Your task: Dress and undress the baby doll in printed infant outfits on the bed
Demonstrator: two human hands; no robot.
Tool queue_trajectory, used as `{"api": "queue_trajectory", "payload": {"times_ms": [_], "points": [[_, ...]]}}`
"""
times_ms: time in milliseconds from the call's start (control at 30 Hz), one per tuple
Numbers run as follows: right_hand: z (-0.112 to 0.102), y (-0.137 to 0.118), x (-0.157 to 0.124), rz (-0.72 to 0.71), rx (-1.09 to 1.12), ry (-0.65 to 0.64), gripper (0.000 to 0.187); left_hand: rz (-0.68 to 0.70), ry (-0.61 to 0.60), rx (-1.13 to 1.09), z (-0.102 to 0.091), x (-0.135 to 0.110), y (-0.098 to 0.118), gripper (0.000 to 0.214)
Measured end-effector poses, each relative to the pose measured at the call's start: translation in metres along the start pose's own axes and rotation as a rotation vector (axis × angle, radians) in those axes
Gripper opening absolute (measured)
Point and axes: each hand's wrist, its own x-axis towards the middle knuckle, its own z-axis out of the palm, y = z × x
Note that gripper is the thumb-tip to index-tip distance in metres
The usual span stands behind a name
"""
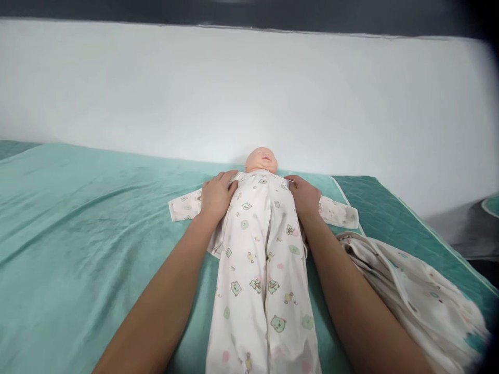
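Note:
A baby doll [260, 160] lies on its back in a white long-sleeved top, its sleeves [185, 205] spread to both sides. White baby pants [268, 249] with green bear prints are laid lengthwise over its body, the top edge just below the chin and the legs running towards me. My left hand [219, 195] is closed on the pants' upper left edge, thumb and fingers near the doll's shoulder. On the opposite side, my right hand [305, 196] pinches the upper right edge. Parts of the fingers are hidden by the fabric and the hands.
Beneath the doll is a turquoise sheet [97, 223], wrinkled on the left. A crumpled white printed cloth [421, 296] lies to the right of my right forearm. A darker green quilted mat [390, 218] is at the right. The white wall [241, 88] rises behind the doll's head.

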Motion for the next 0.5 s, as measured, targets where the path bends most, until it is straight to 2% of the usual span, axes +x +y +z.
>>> {"api": "queue_trajectory", "payload": {"times_ms": [100, 300, 400, 500], "points": [[0.001, 0.000, 0.015, 0.021, -0.039, -0.065, 0.043, 0.021, -0.012, -0.003, -0.001, 0.001, -0.001, 0.036], [0.002, 0.009, 0.033, -0.002, -0.010, -0.095, 0.038, 0.007, -0.009, 0.052, 0.002, 0.006, -0.008, 0.044], [-0.003, 0.014, 0.036, 0.017, -0.001, -0.126, 0.036, -0.035, 0.000, 0.101, -0.002, 0.007, -0.013, 0.047], [-0.008, 0.021, 0.037, 0.047, 0.022, -0.089, 0.033, -0.113, -0.025, 0.142, -0.009, 0.008, -0.022, 0.045]]}}
